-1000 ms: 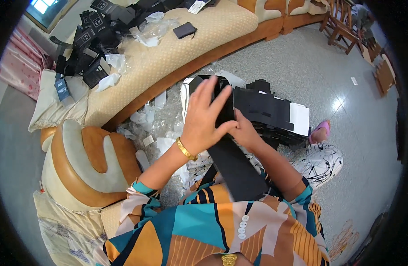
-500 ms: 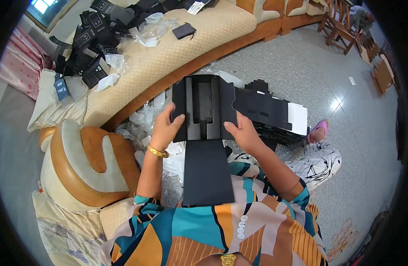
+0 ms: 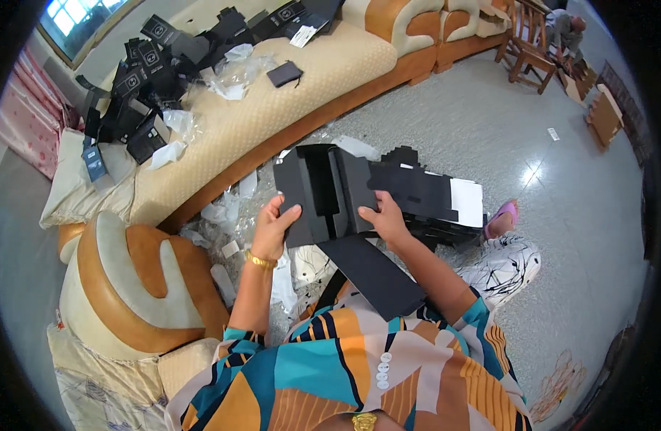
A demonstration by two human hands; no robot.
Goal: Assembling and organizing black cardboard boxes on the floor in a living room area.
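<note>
Holding black box (image 3: 319, 187), both hands (image 3: 270, 233) (pale-printed boxes (image 3: 152, 59) on sofa (image 3: 337, 68)).

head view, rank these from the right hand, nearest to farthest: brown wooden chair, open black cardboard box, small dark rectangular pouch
1. Open black cardboard box, held by the right hand
2. Small dark rectangular pouch, on the cream sofa, ahead-left
3. Brown wooden chair, far ahead on the right

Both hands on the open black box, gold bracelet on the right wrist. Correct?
Wrong wrist: the head view shows the gold bracelet on the left wrist. The left hand and right hand do hold the open black box.
</note>
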